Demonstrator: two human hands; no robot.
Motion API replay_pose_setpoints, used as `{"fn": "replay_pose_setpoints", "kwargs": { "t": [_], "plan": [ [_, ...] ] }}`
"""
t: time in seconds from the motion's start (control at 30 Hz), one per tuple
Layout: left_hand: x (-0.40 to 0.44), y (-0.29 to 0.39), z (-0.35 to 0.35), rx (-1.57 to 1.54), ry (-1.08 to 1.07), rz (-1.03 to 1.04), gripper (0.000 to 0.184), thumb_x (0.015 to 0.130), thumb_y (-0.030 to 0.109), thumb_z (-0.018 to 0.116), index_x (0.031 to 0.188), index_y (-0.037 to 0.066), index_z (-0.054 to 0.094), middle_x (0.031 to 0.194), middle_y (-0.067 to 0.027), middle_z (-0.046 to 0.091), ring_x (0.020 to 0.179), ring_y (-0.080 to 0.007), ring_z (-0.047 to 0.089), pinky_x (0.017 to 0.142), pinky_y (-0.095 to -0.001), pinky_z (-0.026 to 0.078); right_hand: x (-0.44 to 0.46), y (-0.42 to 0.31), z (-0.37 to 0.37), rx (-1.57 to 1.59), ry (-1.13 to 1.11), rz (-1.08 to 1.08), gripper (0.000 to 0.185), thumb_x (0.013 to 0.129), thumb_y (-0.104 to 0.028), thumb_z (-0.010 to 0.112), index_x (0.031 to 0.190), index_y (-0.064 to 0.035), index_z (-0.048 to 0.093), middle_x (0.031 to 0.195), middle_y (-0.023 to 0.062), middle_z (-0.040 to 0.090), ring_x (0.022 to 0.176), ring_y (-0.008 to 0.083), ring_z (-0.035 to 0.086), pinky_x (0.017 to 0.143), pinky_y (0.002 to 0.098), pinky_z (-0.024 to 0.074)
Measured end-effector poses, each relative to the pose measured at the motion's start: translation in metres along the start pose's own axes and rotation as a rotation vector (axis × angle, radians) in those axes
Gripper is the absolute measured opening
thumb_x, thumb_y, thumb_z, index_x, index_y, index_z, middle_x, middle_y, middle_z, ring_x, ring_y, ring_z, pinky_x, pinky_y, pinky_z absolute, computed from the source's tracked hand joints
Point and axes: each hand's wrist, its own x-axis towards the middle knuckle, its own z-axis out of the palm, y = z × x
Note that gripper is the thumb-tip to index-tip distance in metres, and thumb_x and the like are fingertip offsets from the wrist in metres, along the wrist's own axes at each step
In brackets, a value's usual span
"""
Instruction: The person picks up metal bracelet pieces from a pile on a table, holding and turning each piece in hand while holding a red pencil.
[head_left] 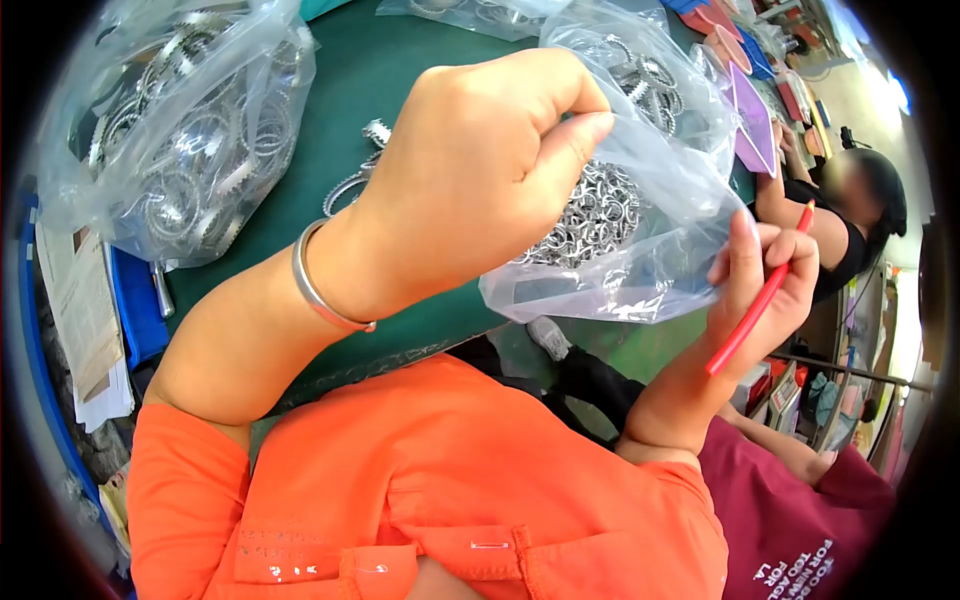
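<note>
Rings (597, 218), small and silvery, lay heaped in the clear bag (640, 292) at the right part of the green bench (345, 95). The left hand (480, 165) was above the bag's near left side, its thumb and forefinger pinched together on the plastic, the other fingers curled under. The right hand (765, 265) was at the bag's right edge, fingers partly curled and touching the plastic, with a red pen (745, 325) slanting across them; how firmly they gripped the bag could not be told. A bangle (305, 270) circled the left wrist. Loose toothed bands (347, 190) lay on the bench behind it. Farther left, a big bag (270, 65) held larger toothed bands, with papers (85, 310) and a blue folder (137, 310) beside it. Beyond the right hand were a purple tray (752, 120) and a person in black (835, 235); nearer was a person in maroon (790, 510)
</note>
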Motion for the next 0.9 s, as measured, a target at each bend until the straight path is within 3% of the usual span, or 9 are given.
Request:
{"fn": "replay_pose_setpoints", "kwargs": {
  "t": [0.37, 0.43, 0.5, 0.57, 0.63, 0.67, 0.7, 0.77, 0.9],
  "plan": [
    [-0.018, 0.007, -0.007, -0.027, -0.026, -0.154, 0.005, 0.081, -0.001, 0.059, 0.085, 0.000, 0.059, 0.064, 0.0003, 0.056, 0.057, -0.0023, 0.047, 0.051, -0.0182, 0.037, 0.005, -0.007, 0.005, -0.002, -0.054, -0.058, 0.033, 0.072, 0.011, 0.064, 0.073, -0.0076, 0.037, 0.060, 0.0053, 0.052, 0.045, 0.0059, 0.043, 0.043, 0.0164, 0.0359],
    [-0.022, 0.012, -0.009, 0.168, 0.053, 0.170, 0.009, 0.076, 0.001, 0.061, 0.084, 0.000, 0.059, 0.064, -0.0017, 0.053, 0.056, -0.0100, 0.047, 0.051, -0.0228, 0.038, 0.002, -0.009, 0.005, 0.011, -0.085, -0.075, 0.033, 0.072, 0.011, 0.064, 0.073, -0.0078, 0.037, 0.059, 0.0049, 0.051, 0.046, 0.0061, 0.043, 0.044, 0.0164, 0.0359],
    [-0.028, 0.021, 0.006, 0.156, -0.100, 0.364, 0.013, 0.070, 0.004, 0.061, 0.082, 0.001, 0.058, 0.066, -0.0057, 0.051, 0.055, -0.0188, 0.047, 0.052, -0.0304, 0.040, 0.003, -0.008, 0.008, 0.036, -0.100, -0.078, 0.033, 0.071, 0.012, 0.064, 0.072, -0.0076, 0.037, 0.060, 0.0041, 0.050, 0.046, 0.0057, 0.043, 0.044, 0.0162, 0.0349],
    [-0.023, 0.035, 0.024, 0.115, -0.389, 0.260, 0.013, 0.070, 0.007, 0.058, 0.081, 0.000, 0.056, 0.070, -0.0100, 0.051, 0.056, -0.0259, 0.050, 0.054, -0.0376, 0.042, 0.004, -0.011, 0.015, 0.020, -0.101, -0.066, 0.033, 0.071, 0.012, 0.064, 0.072, -0.0075, 0.038, 0.061, 0.0035, 0.050, 0.048, 0.0051, 0.042, 0.046, 0.0161, 0.0340],
    [-0.010, 0.006, 0.053, -0.025, -0.420, 0.311, 0.014, 0.075, 0.008, 0.051, 0.084, -0.003, 0.054, 0.077, -0.0152, 0.056, 0.061, -0.0335, 0.054, 0.059, -0.0398, 0.045, 0.005, -0.016, 0.020, 0.067, -0.121, -0.050, 0.032, 0.071, 0.011, 0.065, 0.071, -0.0071, 0.039, 0.063, 0.0028, 0.050, 0.050, 0.0045, 0.042, 0.047, 0.0159, 0.0331],
    [0.002, -0.005, 0.068, -0.008, -0.635, 0.236, 0.016, 0.078, 0.009, 0.047, 0.086, -0.004, 0.053, 0.087, -0.0198, 0.055, 0.073, -0.0383, 0.055, 0.064, -0.0417, 0.046, 0.005, -0.014, 0.020, -0.014, -0.139, -0.096, 0.032, 0.072, 0.011, 0.065, 0.071, -0.0069, 0.039, 0.063, 0.0026, 0.050, 0.050, 0.0044, 0.042, 0.047, 0.0156, 0.0328],
    [0.008, -0.013, 0.080, 0.059, -0.766, 0.185, 0.017, 0.078, 0.010, 0.049, 0.088, -0.003, 0.055, 0.096, -0.0208, 0.054, 0.084, -0.0357, 0.054, 0.071, -0.0411, 0.046, 0.006, -0.012, 0.020, -0.096, -0.156, -0.142, 0.031, 0.072, 0.011, 0.065, 0.071, -0.0067, 0.039, 0.063, 0.0024, 0.050, 0.049, 0.0042, 0.041, 0.047, 0.0154, 0.0324],
    [-0.004, -0.036, 0.104, 0.224, -0.673, 0.262, 0.017, 0.076, 0.010, 0.050, 0.089, 0.000, 0.056, 0.097, -0.0194, 0.053, 0.091, -0.0330, 0.053, 0.073, -0.0404, 0.046, 0.005, -0.015, 0.021, -0.106, -0.130, -0.121, 0.030, 0.072, 0.010, 0.065, 0.070, -0.0064, 0.040, 0.062, 0.0018, 0.049, 0.051, 0.0041, 0.040, 0.048, 0.0154, 0.0321],
    [0.001, -0.029, 0.075, 0.244, -0.739, 0.331, 0.015, 0.075, 0.009, 0.052, 0.086, 0.001, 0.058, 0.096, -0.0173, 0.053, 0.090, -0.0320, 0.054, 0.073, -0.0394, 0.046, 0.004, -0.019, 0.012, -0.020, -0.074, 0.022, 0.030, 0.071, 0.009, 0.067, 0.070, -0.0061, 0.041, 0.063, 0.0014, 0.049, 0.055, 0.0049, 0.041, 0.053, 0.0159, 0.0334]
  ]
}}
